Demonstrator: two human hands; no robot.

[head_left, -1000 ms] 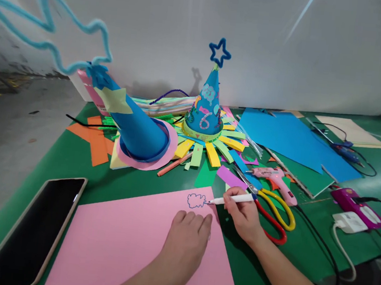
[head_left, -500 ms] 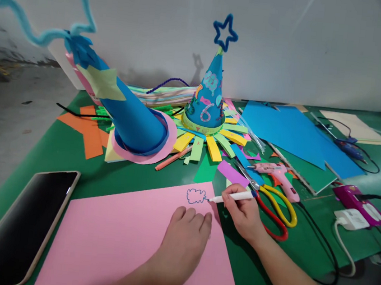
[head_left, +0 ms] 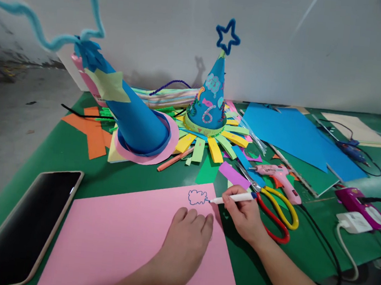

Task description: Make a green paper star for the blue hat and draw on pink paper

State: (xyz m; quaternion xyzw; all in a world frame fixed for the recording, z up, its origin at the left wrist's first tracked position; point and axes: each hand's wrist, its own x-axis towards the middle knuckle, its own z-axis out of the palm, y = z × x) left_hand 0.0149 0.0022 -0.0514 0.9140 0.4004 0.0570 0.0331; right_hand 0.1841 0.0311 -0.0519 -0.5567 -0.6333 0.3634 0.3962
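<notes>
A pink sheet of paper (head_left: 122, 239) lies on the green table in front of me. My left hand (head_left: 187, 239) rests on it with the fingers curled under and pressed down. My right hand (head_left: 242, 213) grips a white marker pen (head_left: 234, 198) whose tip touches the right end of a small blue cloud outline (head_left: 197, 197) drawn near the sheet's top edge.
A dark tablet (head_left: 18, 228) lies at the left. Red and yellow scissors (head_left: 274, 208), a pink glue gun (head_left: 277, 174), a purple charger with cables (head_left: 362, 210), two blue paper cone hats (head_left: 138, 119) and coloured paper scraps crowd the far side.
The view shifted slightly up and down. Both hands stay in place; the pen tip remains at the right side of the cloud outline.
</notes>
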